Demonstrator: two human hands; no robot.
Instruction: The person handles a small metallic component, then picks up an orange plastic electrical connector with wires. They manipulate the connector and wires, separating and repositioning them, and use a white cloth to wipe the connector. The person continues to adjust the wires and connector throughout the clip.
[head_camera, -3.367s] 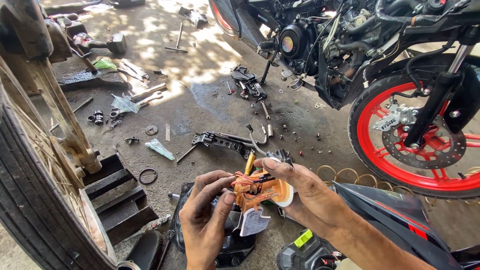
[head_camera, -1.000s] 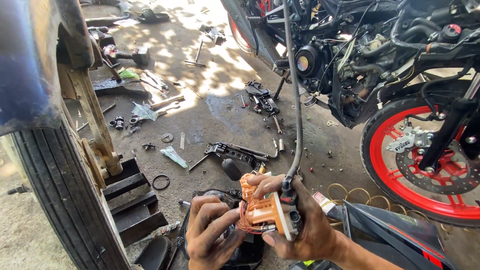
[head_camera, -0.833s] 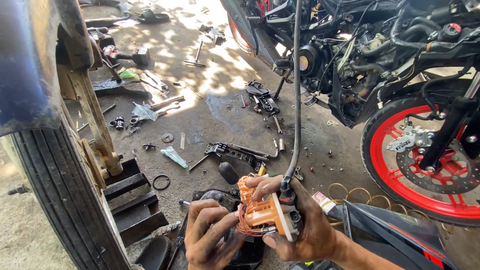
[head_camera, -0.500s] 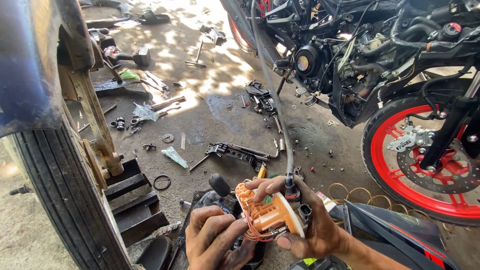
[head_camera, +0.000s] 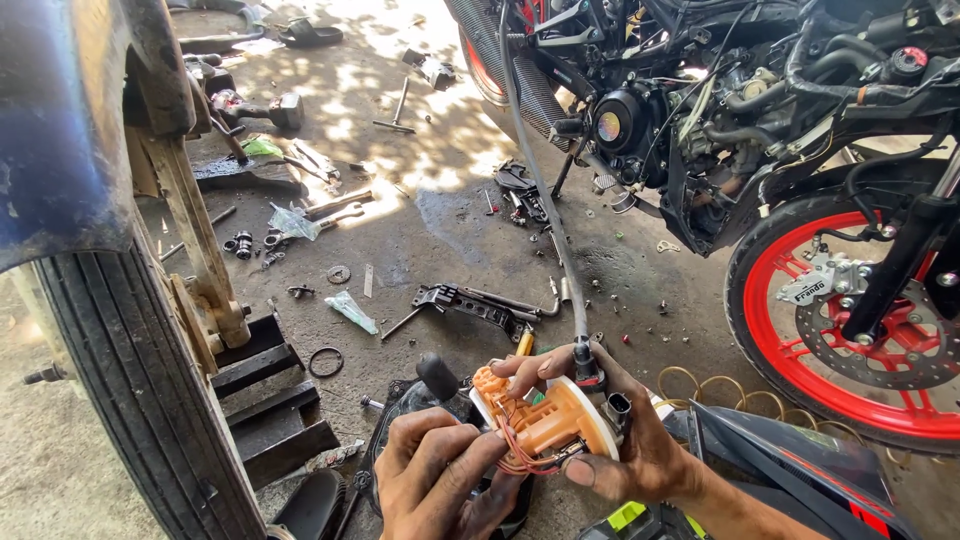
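My right hand (head_camera: 640, 440) grips an orange and white round pump unit (head_camera: 550, 422) with red wires and a black connector at its side. A grey hose (head_camera: 545, 190) runs from the unit's top up toward the motorcycle (head_camera: 760, 110). My left hand (head_camera: 440, 475) holds the unit from below and left, fingers on its orange end by the wires. Both hands are greasy. Under them sits a black part with a round knob (head_camera: 437, 375).
A tyre (head_camera: 130, 360) and blue mudguard fill the left. The motorcycle's red-rimmed wheel (head_camera: 850, 320) stands at right. Tools, washers, a black bracket (head_camera: 470, 303), a rubber ring (head_camera: 325, 362) and black blocks (head_camera: 270, 400) litter the concrete floor. A dark fairing (head_camera: 790, 470) lies lower right.
The pump unit has been turned so its orange round body faces me, and it sits lower in my hands. The hose now curves left above it. Both hands kept hold.
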